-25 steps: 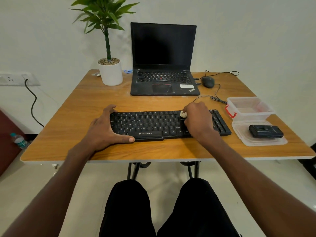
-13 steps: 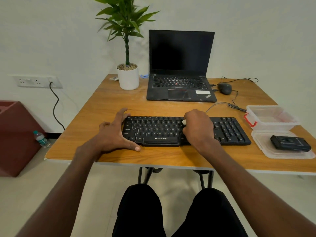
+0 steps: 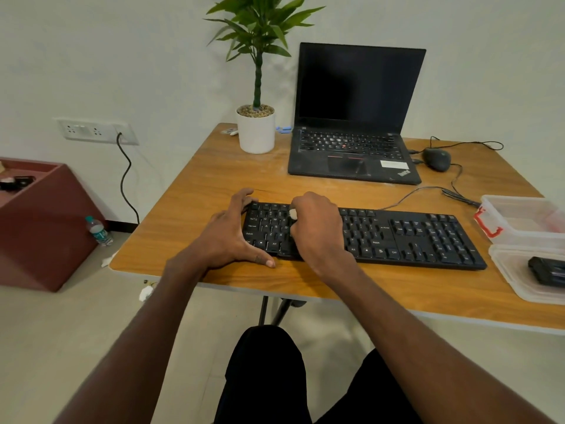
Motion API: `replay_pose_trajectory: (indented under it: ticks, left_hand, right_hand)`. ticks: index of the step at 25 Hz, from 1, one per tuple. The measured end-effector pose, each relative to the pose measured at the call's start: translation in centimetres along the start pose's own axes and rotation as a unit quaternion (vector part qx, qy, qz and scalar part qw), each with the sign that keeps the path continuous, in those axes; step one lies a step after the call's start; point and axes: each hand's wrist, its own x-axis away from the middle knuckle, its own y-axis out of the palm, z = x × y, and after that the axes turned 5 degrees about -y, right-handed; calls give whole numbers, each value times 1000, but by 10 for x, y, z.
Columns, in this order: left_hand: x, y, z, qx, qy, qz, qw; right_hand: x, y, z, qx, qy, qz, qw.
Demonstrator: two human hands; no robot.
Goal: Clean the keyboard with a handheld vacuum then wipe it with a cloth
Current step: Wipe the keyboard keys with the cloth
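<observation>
A black keyboard (image 3: pixel 397 237) lies across the middle of the frame on a wooden table (image 3: pixel 214 179), its cable running up and right. The right hand (image 3: pixel 318 231) sits on the keyboard's left half with its fingers curled down around a small pale cloth (image 3: pixel 293 214), only a bit of which shows at the upper left edge of the hand; the cloth is pressed against the keys. The left hand (image 3: pixel 232 237) braces the keyboard's left end: its fingers are straight and spread, reaching up over the far corner, while the thumb lies along the near edge, so it holds nothing but steadies the board. At the right edge of the frame a clear plastic box (image 3: pixel 526 221) with a red clasp stands just beside the keyboard, and below it a clear lid (image 3: pixel 513 276) carries a black handheld vacuum (image 3: pixel 547 270), partly cut off by the frame. In the upper middle stand an open laptop (image 3: pixel 354 117) with a dark screen, a potted plant (image 3: pixel 256 130) to its left and a mouse (image 3: pixel 436 159) to its right. At the left, on the floor, are a dark red box (image 3: pixel 46 228) and a water bottle (image 3: pixel 98 231).
</observation>
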Motion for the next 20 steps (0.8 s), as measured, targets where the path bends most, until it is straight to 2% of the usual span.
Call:
replay_pose_trajectory:
  ticks: [2,4,6,7,10,11,15,18,20]
  left_hand:
    - [1,0,1,5,0,0,1000]
    - [3,-1,2,11,4,-2,1000]
    - [4,-1,3,14,5,-2,1000]
    - [4,-1,3,11,6,-2,1000]
    - [3,-1,3,-4,6,1,1000]
    - [3,-1,3,-7,5,2,1000]
    - [4,0,5,-10,12,1,1000]
    - [4,-1,5,-13,5,2,1000]
    - [3,-1,4,-16,3,3,1000]
  right_hand:
    - [-4,4,-13,-98,-32,-14,995]
    - [-12,11,-27,-225,-49,-38,972]
    - [-19,16,-29,-262,-59,-57,962]
    - [-24,16,-25,-237,-71,-73,966]
    - [-46,4,-12,-39,-108,-147,982]
    - [-53,0,-11,-8,-108,-155,982]
    - [-60,3,-21,-96,-108,-201,969]
    - [-79,1,-22,5,-101,-244,965]
    - [-91,-8,-24,26,-106,-312,944]
